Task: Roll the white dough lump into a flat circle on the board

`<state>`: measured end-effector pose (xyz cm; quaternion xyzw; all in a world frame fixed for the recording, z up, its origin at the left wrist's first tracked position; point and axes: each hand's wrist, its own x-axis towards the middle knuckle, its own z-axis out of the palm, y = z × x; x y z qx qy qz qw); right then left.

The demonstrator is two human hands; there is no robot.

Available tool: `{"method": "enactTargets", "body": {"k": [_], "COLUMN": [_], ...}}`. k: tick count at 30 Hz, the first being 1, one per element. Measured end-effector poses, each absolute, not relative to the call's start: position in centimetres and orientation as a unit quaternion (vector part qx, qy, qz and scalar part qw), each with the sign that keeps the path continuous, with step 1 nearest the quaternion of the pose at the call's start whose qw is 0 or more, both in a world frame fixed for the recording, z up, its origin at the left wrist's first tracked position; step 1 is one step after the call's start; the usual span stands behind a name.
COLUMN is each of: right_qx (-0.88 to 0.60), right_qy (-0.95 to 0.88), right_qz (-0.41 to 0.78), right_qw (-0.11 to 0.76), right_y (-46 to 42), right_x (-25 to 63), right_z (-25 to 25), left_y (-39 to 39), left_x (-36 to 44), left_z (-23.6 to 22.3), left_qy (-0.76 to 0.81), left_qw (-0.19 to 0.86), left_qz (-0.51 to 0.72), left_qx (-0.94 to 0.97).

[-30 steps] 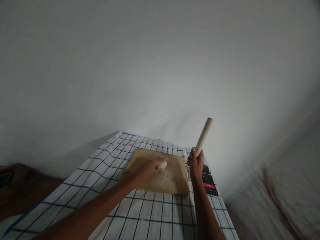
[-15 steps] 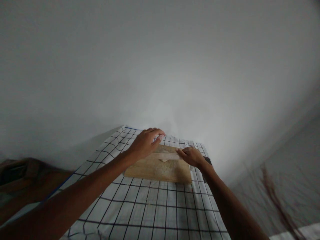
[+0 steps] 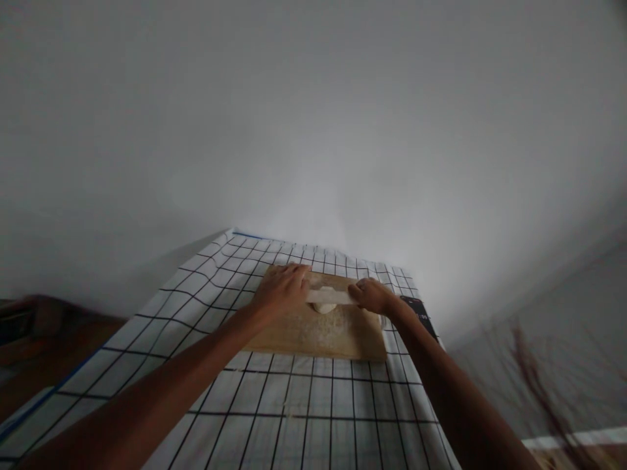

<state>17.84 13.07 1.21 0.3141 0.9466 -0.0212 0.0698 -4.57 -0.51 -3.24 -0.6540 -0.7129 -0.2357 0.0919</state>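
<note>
A pale wooden rolling pin [image 3: 331, 297] lies crosswise on a floured wooden board [image 3: 318, 336]. Under its middle sits a small lump of white dough [image 3: 324, 307]. My left hand [image 3: 284, 288] rests on the pin's left end, fingers curled over it. At the pin's right end my right hand [image 3: 373, 295] is closed over it. Both forearms reach in from the bottom of the view.
The board sits on a white cloth with a dark grid pattern [image 3: 274, 405]. A dark phone [image 3: 420, 313] lies just right of the board, partly behind my right wrist. A plain grey wall [image 3: 313, 130] rises behind. Dark furniture [image 3: 29, 326] shows at the left.
A second ago my right hand held the pin upright while my left touched the dough. The pin came down flat onto the dough, and both hands now grip its ends.
</note>
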Motion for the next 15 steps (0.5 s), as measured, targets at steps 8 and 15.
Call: {"method": "enactTargets", "body": {"k": [8, 15], "right_qx": [0.358, 0.378], "right_qy": [0.933, 0.911], "right_qz": [0.048, 0.054], "right_qw": [0.006, -0.155], "right_y": [9.7, 5.0], "right_x": [19.4, 20.8], "right_z": [-1.6, -3.1], "left_y": [-1.3, -4.0], "left_x": [-3.5, -2.2], "left_z": [-3.1, -3.7], "left_qy": [-0.691, -0.648], "left_qw": [0.134, 0.166], "left_qz": [-0.211, -0.231], "left_qx": [-0.678, -0.706]}}
